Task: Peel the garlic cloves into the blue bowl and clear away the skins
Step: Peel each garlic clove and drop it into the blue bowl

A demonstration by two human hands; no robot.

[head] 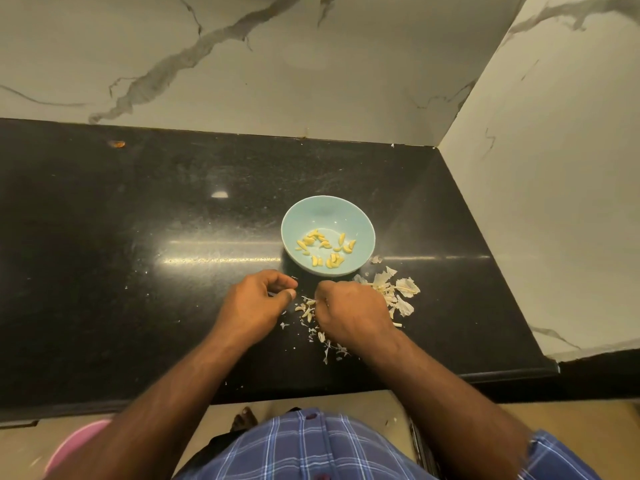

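Observation:
A light blue bowl (360,223) stands on the black counter and holds several peeled yellow garlic cloves (325,247). Just in front of it my left hand (258,301) has its fingers curled, thumb against forefinger; what it pinches is too small to see. My right hand (349,315) lies knuckles-up with curled fingers over a small heap of unpeeled cloves and skins (306,311). Bigger papery skins (398,292) lie to the right of that hand, and smaller scraps (332,348) lie below it.
The black counter (138,254) ends at a front edge near my body and meets marble walls at the back and right. An orange scrap (116,144) lies far left by the back wall. A pink object (74,445) sits on the floor at lower left.

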